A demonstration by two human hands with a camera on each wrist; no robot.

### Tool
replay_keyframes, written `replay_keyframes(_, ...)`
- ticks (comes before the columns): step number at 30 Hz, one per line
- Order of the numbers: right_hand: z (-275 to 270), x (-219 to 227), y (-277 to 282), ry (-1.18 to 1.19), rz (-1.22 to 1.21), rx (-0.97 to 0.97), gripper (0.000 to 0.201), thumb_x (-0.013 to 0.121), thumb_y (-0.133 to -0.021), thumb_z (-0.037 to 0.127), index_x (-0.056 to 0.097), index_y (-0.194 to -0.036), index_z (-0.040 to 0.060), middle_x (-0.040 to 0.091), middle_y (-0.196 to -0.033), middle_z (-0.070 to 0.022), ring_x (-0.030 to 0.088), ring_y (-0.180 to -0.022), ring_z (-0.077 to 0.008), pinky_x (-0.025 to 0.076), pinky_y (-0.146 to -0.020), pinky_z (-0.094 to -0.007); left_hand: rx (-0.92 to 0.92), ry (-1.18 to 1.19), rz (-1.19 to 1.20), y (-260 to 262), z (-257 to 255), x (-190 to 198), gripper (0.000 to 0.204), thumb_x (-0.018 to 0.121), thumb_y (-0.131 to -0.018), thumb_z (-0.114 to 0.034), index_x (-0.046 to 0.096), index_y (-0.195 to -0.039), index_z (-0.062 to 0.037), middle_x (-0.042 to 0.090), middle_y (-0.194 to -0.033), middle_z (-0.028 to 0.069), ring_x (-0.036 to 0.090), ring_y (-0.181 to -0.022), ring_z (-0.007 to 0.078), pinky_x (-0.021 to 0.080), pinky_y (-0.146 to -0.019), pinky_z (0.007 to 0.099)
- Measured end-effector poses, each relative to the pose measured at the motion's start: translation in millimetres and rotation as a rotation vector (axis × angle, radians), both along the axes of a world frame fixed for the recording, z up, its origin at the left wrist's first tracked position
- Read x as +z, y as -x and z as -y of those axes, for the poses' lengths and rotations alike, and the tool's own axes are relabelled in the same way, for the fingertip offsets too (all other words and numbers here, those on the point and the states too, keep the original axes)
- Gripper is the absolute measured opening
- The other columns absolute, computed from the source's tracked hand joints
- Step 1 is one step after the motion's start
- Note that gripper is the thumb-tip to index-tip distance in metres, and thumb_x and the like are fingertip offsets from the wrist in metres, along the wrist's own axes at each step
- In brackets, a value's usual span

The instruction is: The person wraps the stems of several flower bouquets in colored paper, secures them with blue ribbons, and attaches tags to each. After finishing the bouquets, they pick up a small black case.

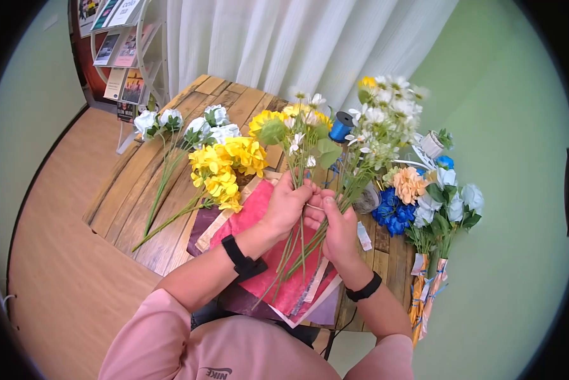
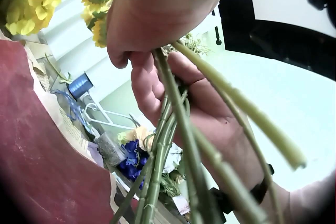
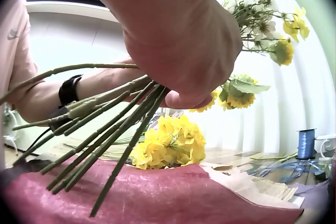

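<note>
Several slender, jointed green stems [image 3: 130, 153] carry small white blossoms [image 1: 389, 115].

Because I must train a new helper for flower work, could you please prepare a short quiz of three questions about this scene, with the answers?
1. What colour is the large sheet beneath the hands? A) green B) red C) black
2. True or false: the left hand and the right hand both have their fingers around flower stems.
3. Fill in the missing word: the ribbon on the spool is ____.

Key: 1. B; 2. true; 3. blue
</note>
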State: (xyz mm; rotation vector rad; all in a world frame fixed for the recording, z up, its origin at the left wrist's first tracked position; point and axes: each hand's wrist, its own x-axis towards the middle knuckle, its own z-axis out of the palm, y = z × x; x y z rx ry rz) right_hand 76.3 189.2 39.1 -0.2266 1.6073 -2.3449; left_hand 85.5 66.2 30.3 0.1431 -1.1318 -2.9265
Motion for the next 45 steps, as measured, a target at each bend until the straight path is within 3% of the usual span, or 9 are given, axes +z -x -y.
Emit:
replay_keyframes(4, -13.3, -28.2, 15.4, 0.01, -0.004, 0.14, 0.024, 0.052, -0.101, 0.02, 0.055, -0.119, 0.0042, 0.059, -0.097, -0.0015, 0.055, -0.074, -0.0076, 0.048, -0.065, -0.0245, 0.063, 0.022, -0.058, 11.1, -3.7, -16.7, 0.017, 0.049, -0.1, -0.015, 0.042, -0.115, -0.011, 0.064, -0.094, 0.008, 0.062, -0.061, 0.0153, 0.052, -0.045, 0.0292)
replay_keyframes(6, -13.4, -32.7, 15.7, -0.234, -0.085, 0.119, 0.019, 0.049, -0.101, 0.017, 0.054, -0.115, 0.0043, 0.059, -0.095, -0.0024, 0.058, -0.077, -0.0095, 0.048, -0.062, -0.0257, 0.102, 0.025, -0.197, 16.9, -4.8, -26.3, 0.03, 0.054, -0.098, -0.012, 0.042, -0.125, -0.011, 0.058, -0.101, 0.0049, 0.06, -0.087, 0.0133, 0.053, -0.074, 0.0279)
replay_keyframes(9, 0.7, -33.5, 10.6, -0.177, -0.284, 0.094, 0.021, 0.05, -0.101, 0.017, 0.054, -0.118, 0.0035, 0.059, -0.098, -0.0008, 0.057, -0.084, -0.0087, 0.048, -0.068, -0.0257, 0.112, -0.002, -0.217, 12.5, -8.8, -12.0, 0.036, 0.06, -0.096, -0.016, 0.043, -0.126, -0.009, 0.055, -0.101, 0.0019, 0.054, -0.092, 0.0113, 0.047, -0.083, 0.0265)
replay_keyframes(14, -3.5, -31.7, 13.8, -0.188, -0.227, 0.214, 0.024, 0.051, -0.101, 0.018, 0.053, -0.119, 0.0021, 0.06, -0.106, -0.0018, 0.057, -0.098, -0.0098, 0.047, -0.084, -0.027, 0.279, 0.122, -0.162, 8.1, -13.1, -0.6, 0.047, 0.074, -0.085, -0.019, 0.049, -0.121, -0.0012, 0.057, -0.103, 0.0043, 0.056, -0.088, 0.0124, 0.049, -0.077, 0.0285)
replay_keyframes(16, -0.6, -30.1, 10.2, -0.22, -0.328, 0.154, 0.023, 0.052, -0.101, 0.019, 0.053, -0.117, 0.0022, 0.06, -0.106, -0.0017, 0.057, -0.097, -0.0098, 0.046, -0.085, -0.027, 0.087, 0.253, -0.205, 11.0, -2.9, 3.8, 0.037, 0.075, -0.08, -0.01, 0.056, -0.11, -0.0003, 0.061, -0.098, 0.0049, 0.058, -0.083, 0.0127, 0.05, -0.077, 0.0288)
replay_keyframes(29, -21.6, -23.6, -12.3, -0.344, -0.09, 0.363, 0.022, 0.057, -0.095, 0.013, 0.048, -0.113, 0.0052, 0.059, -0.092, -0.0046, 0.058, -0.07, -0.0108, 0.049, -0.062, -0.0262, 0.165, 0.005, -0.142, 37.9, -9.9, 13.4, 0.014, 0.06, -0.088, -0.007, 0.05, -0.098, -0.0068, 0.057, -0.074, 0.0028, 0.059, -0.061, 0.0137, 0.052, -0.054, 0.0283)
replay_keyframes(36, -30.9, -26.9, -5.9, -0.368, -0.152, 0.398, 0.021, 0.051, -0.099, 0.021, 0.048, -0.113, 0.0064, 0.058, -0.095, -0.0052, 0.06, -0.074, -0.014, 0.051, -0.066, -0.0289, -0.191, 0.126, -0.075, 41.1, -4.7, -7.2, 0.013, 0.061, -0.095, -0.02, 0.052, -0.096, -0.0115, 0.053, -0.073, 0.0002, 0.057, -0.063, 0.0126, 0.051, -0.057, 0.0304)
replay_keyframes(38, -26.1, -12.9, -22.0, -0.221, 0.046, 0.084, 0.037, 0.049, -0.099, 0.032, 0.046, -0.124, 0.0046, 0.059, -0.107, -0.0076, 0.059, -0.081, -0.0121, 0.049, -0.068, -0.0275, -0.162, 0.057, -0.056, 47.1, -2.5, -1.3, 0.014, 0.061, -0.096, -0.024, 0.052, -0.095, -0.0125, 0.051, -0.072, -0.0003, 0.056, -0.063, 0.012, 0.051, -0.058, 0.0306)
replay_keyframes(45, -62.9, -23.2, -42.3, -0.103, 0.499, -0.07, 0.056, 0.037, -0.099, 0.056, 0.044, -0.132, 0.0111, 0.055, -0.111, -0.0079, 0.057, -0.107, -0.0246, 0.05, -0.088, -0.044, 0.095, -0.017, -0.171, 64.7, 0.3, 19.2, 0.021, 0.062, -0.096, -0.031, 0.05, -0.092, -0.0139, 0.045, -0.071, -0.0024, 0.047, -0.056, 0.0094, 0.048, -0.054, 0.0296)
